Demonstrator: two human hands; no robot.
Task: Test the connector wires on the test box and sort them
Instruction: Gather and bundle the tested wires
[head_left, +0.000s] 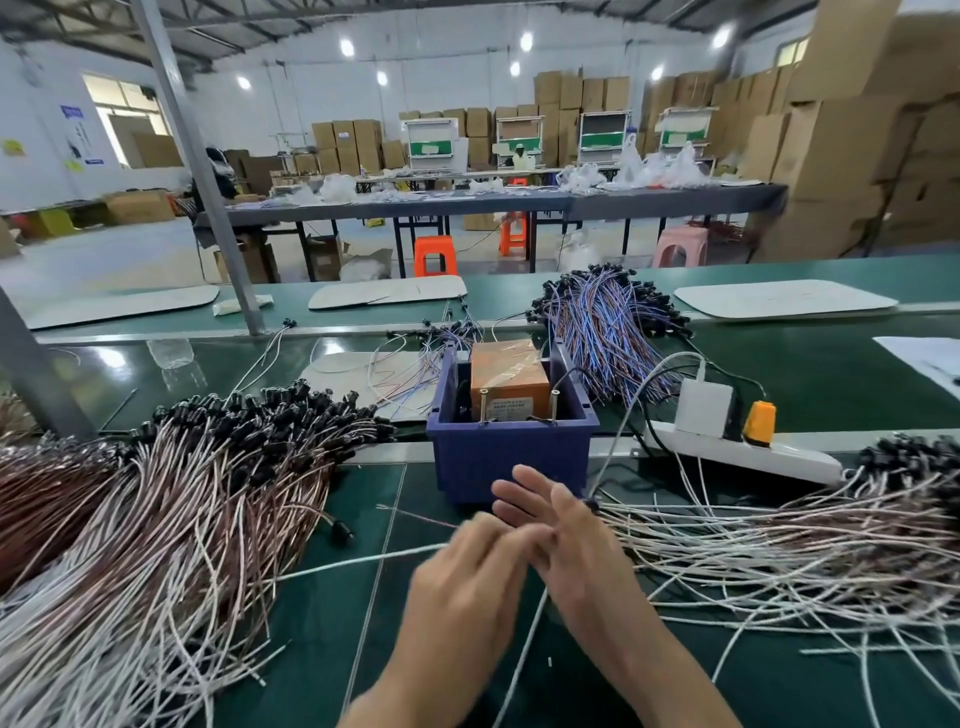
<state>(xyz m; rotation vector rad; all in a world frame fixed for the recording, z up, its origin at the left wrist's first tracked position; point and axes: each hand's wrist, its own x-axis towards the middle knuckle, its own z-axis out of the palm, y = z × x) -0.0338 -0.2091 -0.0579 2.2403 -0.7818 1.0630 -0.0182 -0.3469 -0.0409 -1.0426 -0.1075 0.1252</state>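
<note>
The connector wire (363, 558) being handled is a white one, right in front of the blue bin (509, 457), held low over the green bench (322, 623). The left hand (467, 587) has its grip curled and pinching the wire, with the loose end sticking out to the left. The right hand (571, 545) is right against it, grip spread, fingers straight and pointing at the bin. It's blurry where the two hands meet.

The test box (511, 374) is the orange taped thing sitting inside the bin, with two metal posts (484, 405) standing up at its front edge.

There's a huge pile of white and brown wires (171, 493) with black plugs to the left, and a looser spread of white wires (779, 545) to the right. Behind the bin lies a bundle of blue and purple wires (602, 332). A white power strip (779, 457) lies right of the bin, with a white adapter (704, 408) and an orange plug (759, 423) in it.
</note>
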